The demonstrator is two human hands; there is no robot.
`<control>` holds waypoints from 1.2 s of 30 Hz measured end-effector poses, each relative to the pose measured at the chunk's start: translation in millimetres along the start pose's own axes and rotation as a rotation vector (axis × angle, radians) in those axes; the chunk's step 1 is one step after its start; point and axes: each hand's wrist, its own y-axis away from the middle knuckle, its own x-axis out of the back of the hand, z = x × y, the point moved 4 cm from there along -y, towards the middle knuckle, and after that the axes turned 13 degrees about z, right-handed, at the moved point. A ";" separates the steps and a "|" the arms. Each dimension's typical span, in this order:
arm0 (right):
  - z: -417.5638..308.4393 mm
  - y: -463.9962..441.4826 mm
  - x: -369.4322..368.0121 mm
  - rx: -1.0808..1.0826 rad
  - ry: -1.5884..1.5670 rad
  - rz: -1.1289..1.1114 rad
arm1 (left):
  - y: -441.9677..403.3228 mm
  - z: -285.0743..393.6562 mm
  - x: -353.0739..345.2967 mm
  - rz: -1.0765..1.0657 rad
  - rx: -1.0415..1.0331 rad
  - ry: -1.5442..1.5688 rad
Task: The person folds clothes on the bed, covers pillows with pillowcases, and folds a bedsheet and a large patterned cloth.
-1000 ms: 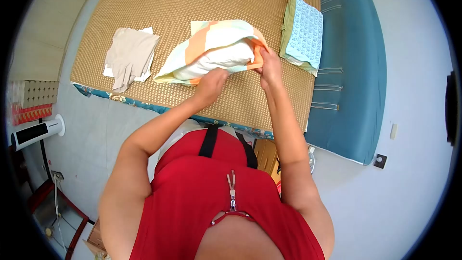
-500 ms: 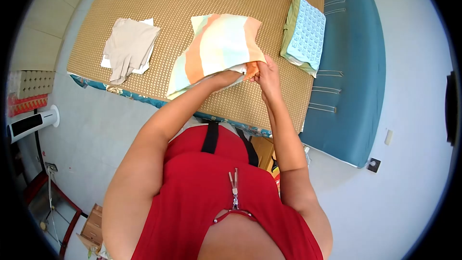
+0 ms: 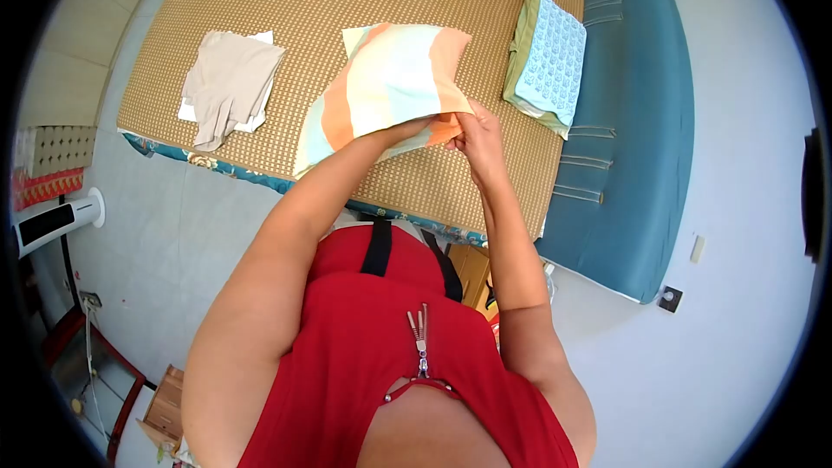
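A striped pillowcase [image 3: 394, 69] in orange, cream and pale green lies on the woven mat [image 3: 286, 0] of the bed, its open end toward me. My left hand [image 3: 406, 131] reaches in under the upper layer of the opening, and its fingers are hidden by the cloth. At the right corner of the opening, my right hand [image 3: 479, 134] is closed on the pillowcase's edge, thumb and fingers pinching the fabric. A bit of orange inner cloth shows between the two hands.
On the left of the bed lies a beige garment [image 3: 230, 78] over white cloth. Folded bedding with a blue patterned top [image 3: 553, 56] rests beside the teal padded headboard [image 3: 637, 121] at right. A white fan [image 3: 61, 221] stands on the floor at left.
My left hand has gone slightly deeper under the pillowcase's upper layer. The cloth's left side has shifted a little left, and the right hand keeps its grip on the corner.
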 end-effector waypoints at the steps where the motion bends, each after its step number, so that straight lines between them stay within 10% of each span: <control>1: 1.2 -1.3 0.8 -0.018 -0.008 0.014 | 2.2 3.2 5.0 -0.021 0.023 -0.045; 10: 17.3 -16.2 18.1 -0.154 -0.172 0.149 | 20.4 0.3 33.6 -0.448 0.278 -0.138; 17: -6.3 -23.0 16.2 -0.111 -0.158 0.105 | 10.5 -17.8 85.1 -0.388 0.260 1.369; 23: -3.9 -16.3 -3.2 0.263 0.350 0.071 | -6.6 -7.6 91.0 0.169 0.549 1.606; 25: -14.0 -6.7 -14.5 0.480 0.654 0.074 | -12.6 11.0 84.3 0.032 0.485 1.663; 32: 10.4 -7.0 -10.0 0.493 0.705 0.160 | -10.4 16.3 29.0 -0.274 0.655 0.952; 35: 14.4 -0.6 1.0 0.424 0.419 0.286 | -8.7 11.1 30.5 -0.181 0.512 0.440; 36: 26.1 -5.0 8.9 0.354 0.395 0.316 | -9.6 11.6 36.9 -0.080 0.164 0.002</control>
